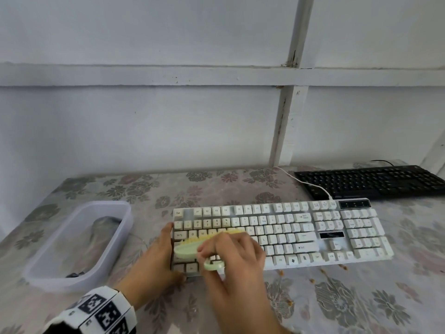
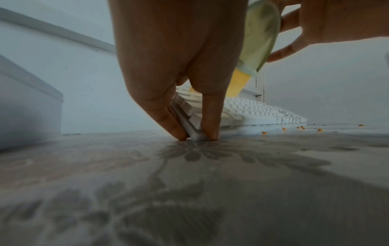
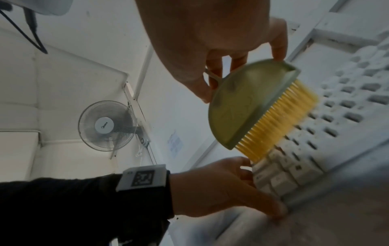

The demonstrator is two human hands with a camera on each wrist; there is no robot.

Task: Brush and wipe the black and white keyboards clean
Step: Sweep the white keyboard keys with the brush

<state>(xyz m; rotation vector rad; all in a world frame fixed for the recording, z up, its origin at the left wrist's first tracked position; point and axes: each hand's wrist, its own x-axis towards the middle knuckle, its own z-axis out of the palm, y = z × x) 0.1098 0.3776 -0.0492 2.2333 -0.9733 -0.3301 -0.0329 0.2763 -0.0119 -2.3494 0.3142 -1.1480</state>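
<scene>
The white keyboard [image 1: 301, 235] lies across the middle of the floral table, with the black keyboard [image 1: 370, 182] behind it at the far right. My left hand [image 1: 156, 256] grips the white keyboard's left end, thumb at the near corner and fingers along the edge [image 2: 179, 58]. My right hand [image 1: 238, 259] holds a pale green brush [image 1: 190, 249] with yellow bristles. The brush [image 3: 238, 108] is tilted, its bristles touching the keys at the left of the white keyboard [image 3: 347, 108]. In the left wrist view the brush [image 2: 261, 41] stands just behind my left fingers.
A clear plastic tub [image 1: 106, 203] with something grey inside sits left of the white keyboard. Small orange crumbs [image 1: 344, 267] lie on the tablecloth [image 1: 337, 304] along the keyboard's front edge. A white cable [image 1: 310, 184] runs back to the wall.
</scene>
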